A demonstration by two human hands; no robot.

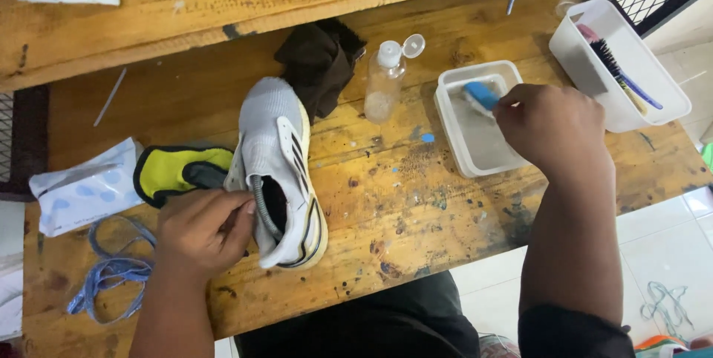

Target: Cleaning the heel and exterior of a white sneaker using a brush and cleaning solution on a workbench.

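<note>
Left hand (204,228) fingers grasping white striped sneaker (281,168), right hand (553,128) fingers clenched on blue brush (481,95) in tub (453,131)

We see a shoe-cleaning workshop: a paint-stained wooden bench (416,202) holds a sneaker (278,172), a removed insole (174,172), a water tub (475,131), a brush tray (631,83), a bottle (385,79), loose laces (111,269).

A clear bottle (385,82), dark cloth (319,64), and blue laces (111,269) lie on the wooden table (416,202).
</note>
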